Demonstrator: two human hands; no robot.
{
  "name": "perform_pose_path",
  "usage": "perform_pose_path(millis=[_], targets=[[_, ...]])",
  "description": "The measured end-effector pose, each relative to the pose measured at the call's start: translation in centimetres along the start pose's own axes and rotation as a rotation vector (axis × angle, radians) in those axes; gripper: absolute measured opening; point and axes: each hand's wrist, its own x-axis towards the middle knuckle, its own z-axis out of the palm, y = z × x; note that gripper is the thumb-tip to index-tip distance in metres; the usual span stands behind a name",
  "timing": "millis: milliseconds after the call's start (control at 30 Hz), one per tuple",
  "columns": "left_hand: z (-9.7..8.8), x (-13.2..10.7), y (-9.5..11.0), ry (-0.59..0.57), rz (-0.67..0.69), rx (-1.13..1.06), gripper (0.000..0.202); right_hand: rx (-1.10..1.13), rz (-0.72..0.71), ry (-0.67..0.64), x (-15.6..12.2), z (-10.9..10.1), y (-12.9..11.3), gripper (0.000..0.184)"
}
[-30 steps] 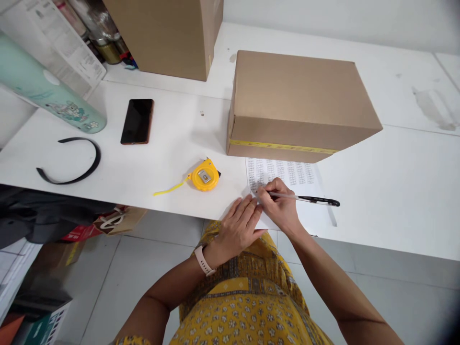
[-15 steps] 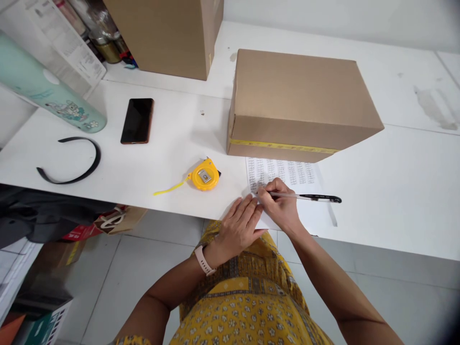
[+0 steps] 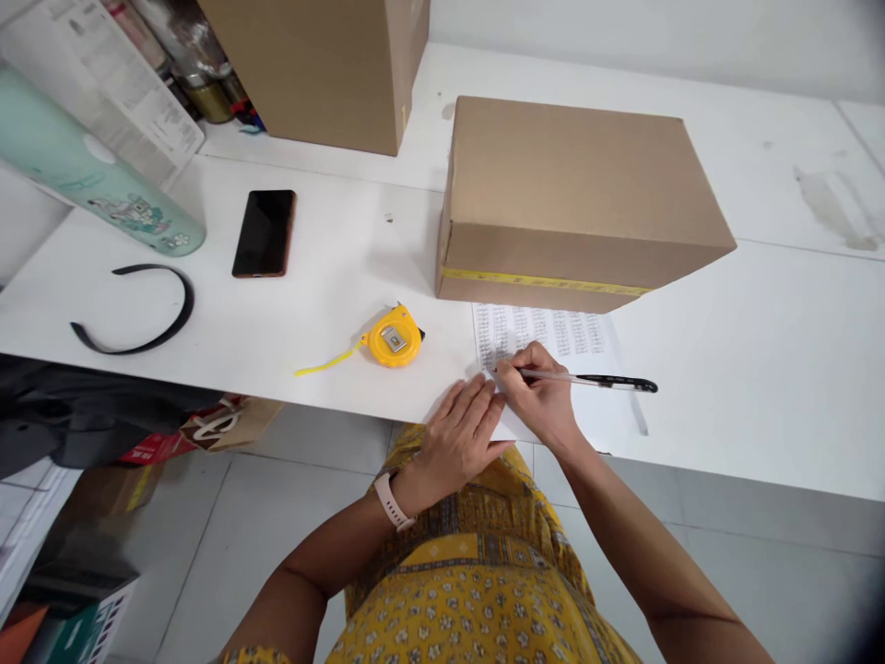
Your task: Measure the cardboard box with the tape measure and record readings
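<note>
My right hand (image 3: 543,397) is closed on a clear pen with a black cap (image 3: 598,379), its tip resting on a printed sheet of paper (image 3: 553,334) at the table's front edge. My left hand (image 3: 460,435) lies flat with fingers stretched out on the sheet's lower left corner, touching my right hand. A closed cardboard box (image 3: 577,198) with yellow tape sits on the far part of the sheet. A yellow tape measure (image 3: 393,338) lies to the left of the paper, a short length of tape pulled out.
On the white table (image 3: 747,369) lie a black phone (image 3: 264,232), a black curved band (image 3: 138,309), a mint green bottle (image 3: 89,175) and a larger cardboard box (image 3: 324,65) at the back. Bags and boxes sit on the floor at lower left.
The pen's capped end has shifted slightly up and to the right; both hands stay in the same place on the sheet.
</note>
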Motion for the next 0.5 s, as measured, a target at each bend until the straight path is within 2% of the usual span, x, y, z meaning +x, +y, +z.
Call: perform_pose_path(millis=[500], targets=[[-0.01, 0.08, 0.0, 0.02, 0.001, 0.001, 0.054, -0.011, -0.011, 0.002, -0.02, -0.03, 0.4, 0.025]])
